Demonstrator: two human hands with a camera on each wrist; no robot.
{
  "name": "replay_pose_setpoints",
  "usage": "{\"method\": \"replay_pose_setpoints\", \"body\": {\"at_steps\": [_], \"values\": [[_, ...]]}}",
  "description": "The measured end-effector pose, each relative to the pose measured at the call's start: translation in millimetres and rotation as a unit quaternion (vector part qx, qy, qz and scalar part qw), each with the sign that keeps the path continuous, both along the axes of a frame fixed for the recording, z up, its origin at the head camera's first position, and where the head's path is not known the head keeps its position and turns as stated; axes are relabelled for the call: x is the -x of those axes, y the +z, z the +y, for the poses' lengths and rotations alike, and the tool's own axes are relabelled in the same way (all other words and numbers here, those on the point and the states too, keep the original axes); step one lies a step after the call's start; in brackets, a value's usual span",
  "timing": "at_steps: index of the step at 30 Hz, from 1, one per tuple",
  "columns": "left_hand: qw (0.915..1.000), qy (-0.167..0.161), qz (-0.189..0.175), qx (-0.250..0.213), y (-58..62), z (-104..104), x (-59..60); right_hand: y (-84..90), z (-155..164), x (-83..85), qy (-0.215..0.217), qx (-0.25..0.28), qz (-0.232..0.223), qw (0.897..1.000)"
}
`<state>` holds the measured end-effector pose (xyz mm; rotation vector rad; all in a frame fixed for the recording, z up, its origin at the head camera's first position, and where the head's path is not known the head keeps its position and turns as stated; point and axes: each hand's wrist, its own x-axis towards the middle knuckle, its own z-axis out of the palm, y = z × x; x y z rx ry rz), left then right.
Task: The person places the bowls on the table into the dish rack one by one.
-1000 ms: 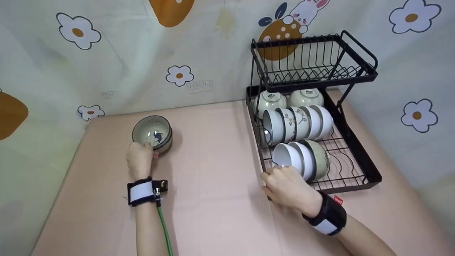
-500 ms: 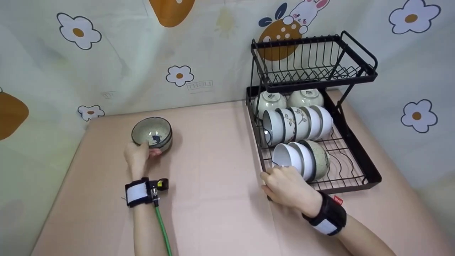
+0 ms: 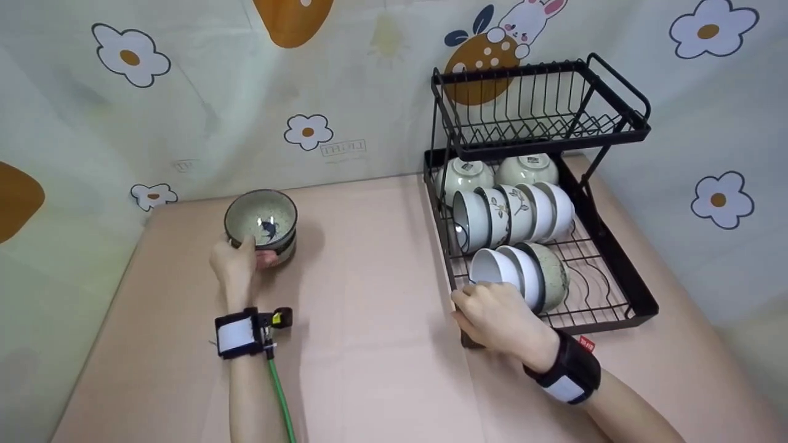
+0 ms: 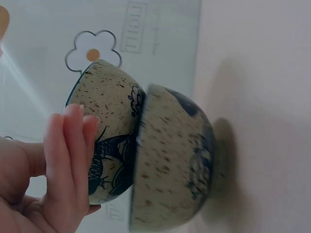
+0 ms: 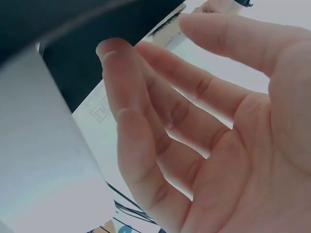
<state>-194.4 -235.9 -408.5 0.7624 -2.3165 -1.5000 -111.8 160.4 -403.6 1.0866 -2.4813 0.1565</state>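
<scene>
At left of centre in the head view, the left hand (image 3: 237, 263) grips the upper speckled bowl (image 3: 261, 220), fingers curled round its wall, tilting it out of the lower speckled bowl (image 4: 172, 170) standing on the table (image 3: 369, 344): two bowls there. At right, the dish rack (image 3: 622, 289) holds nine bowls on its lower tier. The right hand (image 3: 495, 317) rests at the rack's front corner beside the white bowl (image 3: 492, 269), fingers loosely bent, gripping nothing.
</scene>
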Motion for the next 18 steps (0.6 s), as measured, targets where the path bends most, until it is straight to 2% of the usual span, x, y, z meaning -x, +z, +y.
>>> {"method": "replay_pose_setpoints", "body": {"at_steps": [5, 7, 9, 11, 13, 18], "values": [[0.9989, -0.017, 0.035, 0.027, 15.5, 15.1, -3.8, 2.6, 2.1, 2.9, 0.000, 0.022, 0.003, 1.000], [0.9980, -0.037, 0.051, 0.010, 20.7, 24.0, -5.1, 3.4, 3.4, 3.4, 0.002, 0.031, 0.008, 0.999], [0.9953, -0.069, 0.061, -0.028, 26.1, 33.6, -6.6, 4.2, 5.2, 3.9, 0.000, 0.037, 0.014, 0.999], [0.9901, -0.103, 0.063, -0.071, 30.7, 43.3, -7.9, 5.4, 7.4, 4.5, -0.005, 0.041, 0.021, 0.999], [0.9797, -0.142, 0.065, -0.126, 33.6, 54.0, -8.7, 6.9, 9.6, 5.3, -0.011, 0.044, 0.025, 0.999], [0.9627, -0.208, 0.064, -0.161, 35.1, 84.2, -11.6, 12.1, 13.7, 8.1, -0.018, 0.054, 0.032, 0.998]]}}
